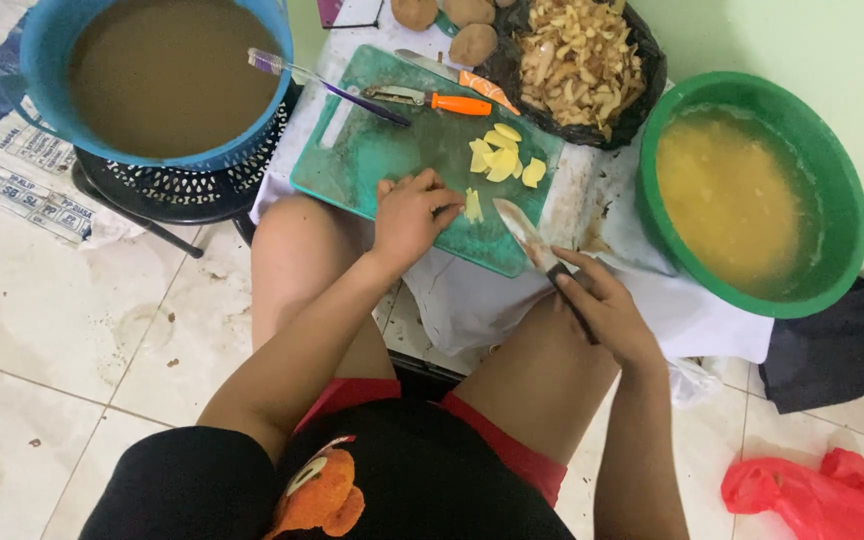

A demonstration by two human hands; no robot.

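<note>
A green cutting board (pixel 392 160) lies in front of my knees. My left hand (pixel 410 215) rests on its near edge, fingertips pressing a small yellow potato piece (pixel 473 205). More cut potato pieces (pixel 500 158) are heaped on the board beyond it. My right hand (pixel 607 310) grips the dark handle of a knife (pixel 524 235), its blade angled up toward the piece beside my left fingers.
A green basin (pixel 842 180) of yellowish water stands at the right, a blue basin (pixel 47 45) of murky water on a black stool at the upper left. A black bag of peelings (pixel 577 65), whole potatoes (pixel 472 42), an orange peeler (pixel 432 100), another knife (pixel 457 75) and a toothbrush (pixel 327 85) lie behind the board. A red bag (pixel 817 495) lies on the floor.
</note>
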